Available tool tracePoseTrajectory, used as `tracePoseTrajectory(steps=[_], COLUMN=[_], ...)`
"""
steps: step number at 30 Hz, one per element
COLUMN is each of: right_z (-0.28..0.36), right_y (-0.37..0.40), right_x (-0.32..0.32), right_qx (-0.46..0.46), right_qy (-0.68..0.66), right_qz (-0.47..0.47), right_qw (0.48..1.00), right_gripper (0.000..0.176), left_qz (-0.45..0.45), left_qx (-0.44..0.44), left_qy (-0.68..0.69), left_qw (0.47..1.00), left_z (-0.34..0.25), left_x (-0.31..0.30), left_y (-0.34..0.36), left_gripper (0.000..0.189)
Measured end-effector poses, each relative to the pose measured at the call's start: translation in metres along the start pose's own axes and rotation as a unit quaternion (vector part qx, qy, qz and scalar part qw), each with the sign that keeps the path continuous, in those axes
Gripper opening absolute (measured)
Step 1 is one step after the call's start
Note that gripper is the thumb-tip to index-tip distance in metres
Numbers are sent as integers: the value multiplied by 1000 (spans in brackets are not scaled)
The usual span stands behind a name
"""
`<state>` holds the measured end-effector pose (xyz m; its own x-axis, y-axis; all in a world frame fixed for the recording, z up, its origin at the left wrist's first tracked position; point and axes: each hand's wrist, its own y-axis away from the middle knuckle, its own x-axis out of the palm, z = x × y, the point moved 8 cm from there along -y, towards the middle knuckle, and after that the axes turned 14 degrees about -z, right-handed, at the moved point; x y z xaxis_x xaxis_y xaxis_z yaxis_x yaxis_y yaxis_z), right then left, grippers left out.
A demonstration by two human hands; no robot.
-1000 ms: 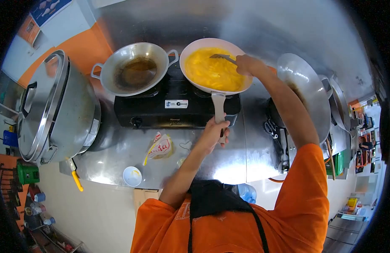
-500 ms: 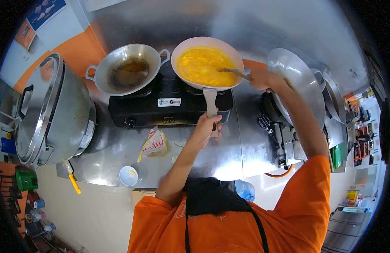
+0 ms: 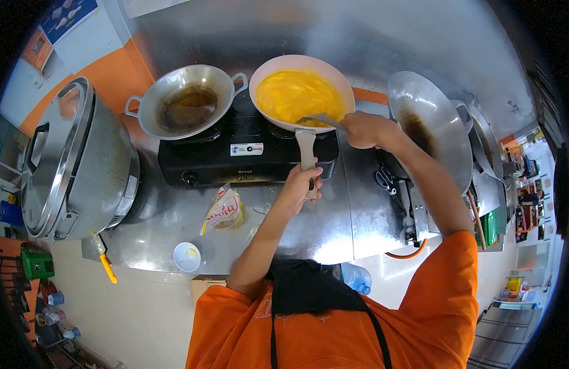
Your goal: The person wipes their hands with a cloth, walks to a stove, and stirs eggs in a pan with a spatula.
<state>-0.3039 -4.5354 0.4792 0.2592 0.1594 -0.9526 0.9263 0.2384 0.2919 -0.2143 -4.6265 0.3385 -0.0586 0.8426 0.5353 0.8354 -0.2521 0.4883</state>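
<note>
A light-coloured frying pan [image 3: 347, 92] sits on the right burner of a black gas stove [image 3: 204, 163]. Runny yellow egg [image 3: 296, 92] with thicker folds covers its bottom. My left hand [image 3: 300, 187] is wrapped round the pan's handle [image 3: 306, 147]. In my right hand [image 3: 367, 130] is a metal spatula [image 3: 321, 120], its blade dipped in the egg at the near side of the pan. Part of the spatula's handle is hidden inside my fist.
A two-handled wok [image 3: 155, 117] with dark oil stands on the left burner. Left of it is a large lidded cooker [image 3: 103, 166]. A plastic packet [image 3: 224, 212] and a small white bowl [image 3: 187, 256] lie in front. Right are a larger wok [image 3: 441, 141] and scissors [image 3: 384, 179].
My right hand has drawn the spatula nearer and leftward through the egg, towards the pan's handle side. The egg's surface has shifted. My left hand stays on the handle.
</note>
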Motion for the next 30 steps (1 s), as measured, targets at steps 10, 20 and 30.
tracePoseTrajectory(steps=[10, 20, 30], right_z=[57, 44, 27], right_y=[-46, -99, -102], right_x=[-25, -25, -27], right_qx=[-113, -21, -56], right_qy=[8, -36, -22], right_qz=[-114, -85, -172], right_qw=[987, 995, 983], right_gripper=[29, 33, 30], left_qz=[-13, -9, -17], left_qx=[-8, 4, 2], left_qy=[-23, -16, -12], left_qw=[1000, 1000, 1000], left_z=[-2, -3, -5], left_x=[0, -1, -3], left_y=[2, 1, 4], left_gripper=[47, 46, 46])
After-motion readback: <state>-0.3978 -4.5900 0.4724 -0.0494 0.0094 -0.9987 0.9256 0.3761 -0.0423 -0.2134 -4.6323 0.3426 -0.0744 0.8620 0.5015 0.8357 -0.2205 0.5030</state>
